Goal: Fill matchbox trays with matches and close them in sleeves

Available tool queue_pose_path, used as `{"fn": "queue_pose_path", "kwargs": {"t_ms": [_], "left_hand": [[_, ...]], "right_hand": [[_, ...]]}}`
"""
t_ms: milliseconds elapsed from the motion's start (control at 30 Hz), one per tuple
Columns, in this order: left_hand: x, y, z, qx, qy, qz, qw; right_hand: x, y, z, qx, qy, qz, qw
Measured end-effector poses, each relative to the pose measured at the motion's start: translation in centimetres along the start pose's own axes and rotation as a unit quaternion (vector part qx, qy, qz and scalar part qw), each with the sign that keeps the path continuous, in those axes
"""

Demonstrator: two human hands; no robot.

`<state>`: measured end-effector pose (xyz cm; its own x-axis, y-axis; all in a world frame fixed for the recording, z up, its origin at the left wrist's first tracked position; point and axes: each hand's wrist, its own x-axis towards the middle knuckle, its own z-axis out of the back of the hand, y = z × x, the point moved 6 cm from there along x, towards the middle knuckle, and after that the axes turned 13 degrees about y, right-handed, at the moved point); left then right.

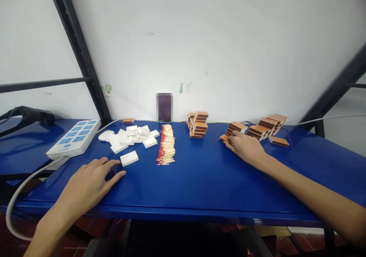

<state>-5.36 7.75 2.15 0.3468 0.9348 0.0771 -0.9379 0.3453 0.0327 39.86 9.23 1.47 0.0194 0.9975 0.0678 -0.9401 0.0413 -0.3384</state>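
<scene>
My left hand (93, 175) rests over the front left of the blue table with thumb and forefinger apart. Its forefinger tip reaches the left edge of a white matchbox tray (129, 158), and nothing sits in its grasp. On the right, my right hand (245, 146) has its fingers closed on a brown matchbox sleeve (224, 138), partly hidden by the fingers. Just behind it stands a short stack of matchbox sleeves (236, 126). Leaning rows of more sleeves (259, 131) spread to the right, and a single sleeve (279, 141) lies flat there.
Loose white trays (134, 135) are heaped left of a long row of red-tipped matches (167, 144). Stacked matchboxes (199, 125) stand behind centre. A power strip (76, 138) with a cable lies left. One matchbox (128, 120) and a blurred dark panel (164, 107) are near the wall.
</scene>
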Motion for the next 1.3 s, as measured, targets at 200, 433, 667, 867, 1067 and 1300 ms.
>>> {"fn": "queue_pose_path", "kwargs": {"t_ms": [200, 433, 667, 867, 1067, 1300], "left_hand": [[0.2, -0.9, 0.3, -0.013, -0.018, -0.004, 1.0], [0.0, -2.8, -0.1, -0.023, -0.039, -0.055, 0.997], [-1.1, -6.4, 0.0, -0.101, -0.007, -0.135, 0.986], [-1.5, -8.0, 0.4, -0.14, 0.016, -0.175, 0.975], [-1.3, -8.1, -0.2, -0.174, 0.025, -0.161, 0.971], [-0.9, -7.7, -0.7, -0.24, 0.033, -0.169, 0.955]], "right_hand": [[0.1, 0.4, 0.7, 0.013, -0.032, -0.018, 0.999], [-1.1, 7.9, 5.1, 0.125, -0.114, 0.159, 0.973], [1.7, 11.1, 7.4, 0.184, -0.148, 0.204, 0.95], [2.9, 8.0, 6.8, 0.15, -0.226, 0.119, 0.955], [4.6, 6.3, 4.0, 0.153, -0.169, 0.111, 0.967], [3.4, 7.2, 5.1, 0.171, -0.27, 0.153, 0.935]]}}
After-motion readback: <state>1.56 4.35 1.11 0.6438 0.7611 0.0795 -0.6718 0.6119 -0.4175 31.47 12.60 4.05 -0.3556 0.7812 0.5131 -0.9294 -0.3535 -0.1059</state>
